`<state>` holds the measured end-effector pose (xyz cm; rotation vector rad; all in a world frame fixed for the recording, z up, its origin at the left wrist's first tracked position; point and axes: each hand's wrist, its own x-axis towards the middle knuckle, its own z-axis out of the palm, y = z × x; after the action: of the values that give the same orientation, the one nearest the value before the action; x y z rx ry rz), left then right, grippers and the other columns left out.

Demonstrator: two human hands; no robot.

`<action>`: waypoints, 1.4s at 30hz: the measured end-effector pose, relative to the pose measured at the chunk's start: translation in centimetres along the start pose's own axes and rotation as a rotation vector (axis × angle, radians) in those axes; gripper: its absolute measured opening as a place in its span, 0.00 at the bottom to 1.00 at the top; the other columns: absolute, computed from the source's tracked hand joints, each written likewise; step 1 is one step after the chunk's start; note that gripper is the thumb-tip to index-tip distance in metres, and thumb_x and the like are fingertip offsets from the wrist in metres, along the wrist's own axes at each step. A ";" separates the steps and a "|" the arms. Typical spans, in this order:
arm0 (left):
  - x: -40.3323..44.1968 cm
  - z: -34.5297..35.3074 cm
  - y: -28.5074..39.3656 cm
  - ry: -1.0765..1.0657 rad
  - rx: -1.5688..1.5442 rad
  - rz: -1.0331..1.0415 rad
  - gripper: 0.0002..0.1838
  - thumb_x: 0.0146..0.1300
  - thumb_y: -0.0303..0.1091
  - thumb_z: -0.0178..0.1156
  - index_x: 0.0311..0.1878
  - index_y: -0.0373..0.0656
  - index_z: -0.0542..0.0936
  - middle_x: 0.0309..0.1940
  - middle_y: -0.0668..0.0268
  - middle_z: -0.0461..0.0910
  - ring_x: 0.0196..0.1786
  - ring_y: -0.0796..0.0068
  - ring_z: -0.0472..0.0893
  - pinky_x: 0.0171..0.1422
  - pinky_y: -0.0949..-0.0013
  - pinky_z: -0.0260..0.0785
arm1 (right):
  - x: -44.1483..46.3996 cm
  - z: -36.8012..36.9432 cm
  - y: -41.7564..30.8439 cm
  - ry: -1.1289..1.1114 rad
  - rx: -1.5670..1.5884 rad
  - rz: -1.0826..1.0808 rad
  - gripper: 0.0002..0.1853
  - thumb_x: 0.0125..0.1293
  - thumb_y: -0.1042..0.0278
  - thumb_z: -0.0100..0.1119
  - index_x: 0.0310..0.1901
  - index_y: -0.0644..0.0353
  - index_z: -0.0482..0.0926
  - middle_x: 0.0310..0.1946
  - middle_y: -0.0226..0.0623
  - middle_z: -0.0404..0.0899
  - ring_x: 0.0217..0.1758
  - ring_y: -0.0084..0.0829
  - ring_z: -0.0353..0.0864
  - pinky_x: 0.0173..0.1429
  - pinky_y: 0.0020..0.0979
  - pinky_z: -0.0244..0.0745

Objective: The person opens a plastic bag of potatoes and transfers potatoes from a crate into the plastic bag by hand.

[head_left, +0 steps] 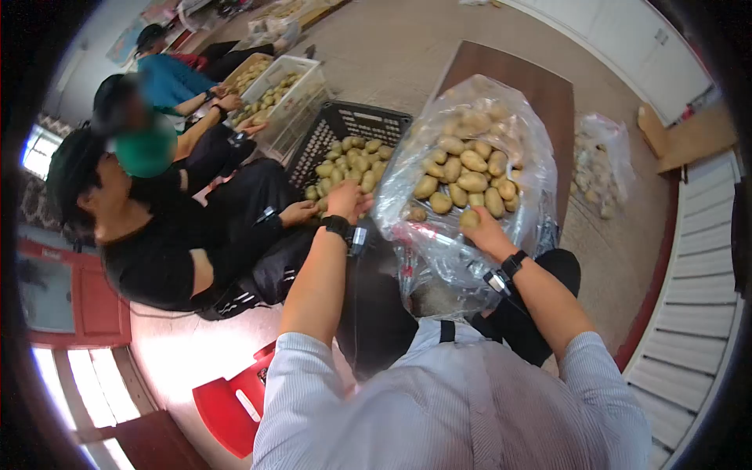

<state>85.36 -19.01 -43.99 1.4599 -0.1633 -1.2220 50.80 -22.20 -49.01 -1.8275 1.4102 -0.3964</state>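
My right hand [487,237] is closed around a potato [469,219] at the near edge of a clear plastic bag [439,243]. Inside the bag, several loose potatoes [473,181] lie in a heap. My left hand [349,200] is over the near right side of a black plastic crate [368,112], its fingers curled; whatever they may hold is hidden. Potatoes [356,163] fill much of that crate, right beside the bag. Both my wrists carry dark straps with small devices.
A brown board [533,70] lies under the bag. Left of me sits a person in black [157,243], one hand at the crate. Farther back, people work at a white crate [301,98] of potatoes. Another potato bag [603,164] stands right; a red stool [227,407] is behind left.
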 end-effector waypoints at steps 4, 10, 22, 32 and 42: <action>-2.1 2.8 0.2 -0.242 0.158 0.003 0.23 0.69 0.41 0.58 0.61 0.41 0.65 0.49 0.60 0.74 0.36 0.62 0.81 0.39 0.61 0.77 | -0.2 -1.2 -2.2 -0.224 0.461 0.230 0.33 0.62 0.46 0.63 0.61 0.61 0.69 0.40 0.42 0.79 0.39 0.35 0.78 0.42 0.36 0.73; -6.3 7.1 0.3 -0.535 0.505 -0.008 0.30 0.65 0.46 0.63 0.65 0.43 0.67 0.50 0.61 0.76 0.35 0.67 0.81 0.36 0.66 0.74 | -1.1 -2.0 -6.8 -0.473 0.990 0.366 0.20 0.72 0.40 0.47 0.43 0.50 0.72 0.22 0.26 0.67 0.16 0.18 0.57 0.20 0.22 0.52; -7.9 8.4 -0.6 -0.789 0.628 -0.084 0.25 0.61 0.35 0.68 0.59 0.43 0.72 0.43 0.60 0.80 0.33 0.71 0.82 0.34 0.67 0.76 | -0.3 -0.8 -8.3 -0.581 1.061 0.303 0.23 0.74 0.40 0.42 0.56 0.47 0.75 0.18 0.19 0.58 0.18 0.18 0.55 0.23 0.24 0.51; -4.9 6.2 0.3 -0.540 0.178 -0.101 0.22 0.67 0.52 0.60 0.53 0.44 0.74 0.38 0.64 0.79 0.33 0.70 0.79 0.36 0.67 0.76 | 2.2 -2.4 -1.6 0.390 -0.195 -0.279 0.17 0.63 0.64 0.55 0.51 0.62 0.75 0.45 0.51 0.77 0.40 0.54 0.81 0.46 0.49 0.76; -1.8 1.2 1.0 -0.193 -0.080 -0.041 0.24 0.71 0.54 0.53 0.58 0.46 0.71 0.44 0.62 0.79 0.37 0.63 0.78 0.37 0.62 0.77 | 1.1 -2.2 -0.7 0.264 -0.614 -0.155 0.13 0.61 0.73 0.51 0.48 0.58 0.73 0.51 0.44 0.72 0.37 0.52 0.83 0.41 0.51 0.78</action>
<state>84.18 -18.89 -41.96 1.2808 -0.2131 -1.3869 50.25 -24.01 -47.31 -2.4601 1.7037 -0.3093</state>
